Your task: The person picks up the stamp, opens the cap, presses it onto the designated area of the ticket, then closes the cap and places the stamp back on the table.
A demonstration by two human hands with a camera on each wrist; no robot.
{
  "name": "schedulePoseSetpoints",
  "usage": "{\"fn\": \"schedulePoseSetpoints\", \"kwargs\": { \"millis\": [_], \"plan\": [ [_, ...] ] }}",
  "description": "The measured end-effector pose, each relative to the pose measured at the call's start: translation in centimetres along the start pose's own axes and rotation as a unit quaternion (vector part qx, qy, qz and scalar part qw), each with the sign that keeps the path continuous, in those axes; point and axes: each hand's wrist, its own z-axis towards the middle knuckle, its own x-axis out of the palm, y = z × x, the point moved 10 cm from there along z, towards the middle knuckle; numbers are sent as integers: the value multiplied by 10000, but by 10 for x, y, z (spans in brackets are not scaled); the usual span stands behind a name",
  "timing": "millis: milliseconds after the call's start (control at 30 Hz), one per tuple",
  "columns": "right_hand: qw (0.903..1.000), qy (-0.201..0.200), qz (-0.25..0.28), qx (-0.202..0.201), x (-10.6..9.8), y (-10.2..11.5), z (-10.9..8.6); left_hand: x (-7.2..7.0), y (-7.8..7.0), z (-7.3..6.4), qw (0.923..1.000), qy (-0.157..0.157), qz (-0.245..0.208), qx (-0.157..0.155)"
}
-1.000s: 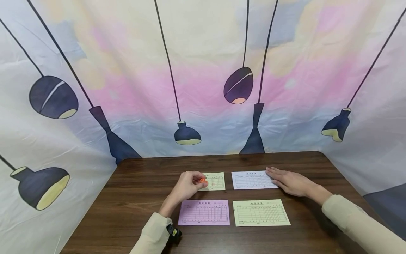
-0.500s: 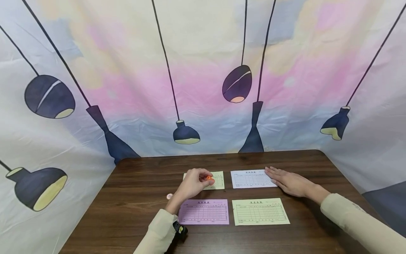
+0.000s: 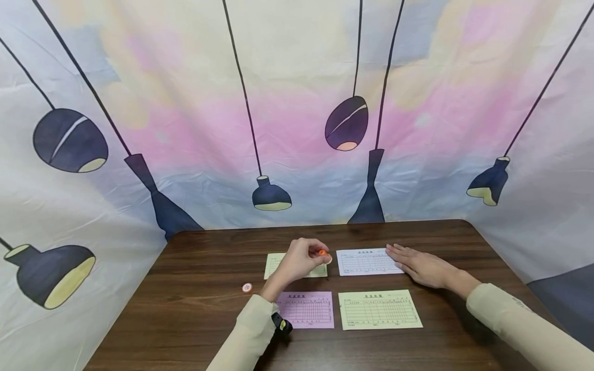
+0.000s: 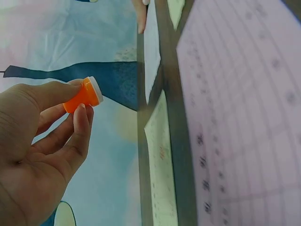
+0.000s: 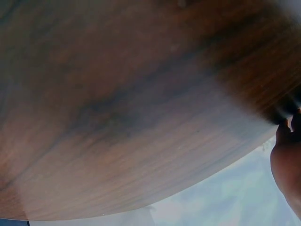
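My left hand (image 3: 299, 260) pinches a small orange stamp (image 3: 322, 253) between thumb and fingertips, over the right end of the far green slip (image 3: 273, 262). In the left wrist view the stamp (image 4: 77, 100) shows a white rim, and a red mark is visible on the green slip (image 4: 160, 155). My right hand (image 3: 422, 265) lies flat, its fingers on the right edge of the white slip (image 3: 366, 263). In the right wrist view only part of the right hand (image 5: 288, 165) shows, at the right edge.
A small round cap-like piece (image 3: 247, 287), white with red marks, lies on the dark wooden table (image 3: 195, 288). Nearer are a purple slip (image 3: 311, 309) and another green slip (image 3: 380, 309). A painted cloth (image 3: 306, 113) hangs behind the table.
My left hand has lifted off the far green slip and moved right with the stamp, toward the white slip. The round piece has come out from behind the wrist. The right hand stays put.
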Motion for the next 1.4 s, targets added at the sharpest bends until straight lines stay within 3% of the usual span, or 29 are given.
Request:
{"fn": "schedulePoseSetpoints", "kwargs": {
  "millis": [367,633,1100,1400],
  "plan": [
    [9999,-69,-59,-70,0,1,-1,20,-21,24,9994,169,-231,205],
    [9995,210,183,171,9,-4,2,40,-34,38,9994,285,-194,98],
    [9997,175,155,112,5,-5,0,75,-48,69,9984,442,-319,-161],
    [9996,226,124,-70,4,-4,4,100,-50,79,9977,534,-298,-276]
  ]
}}
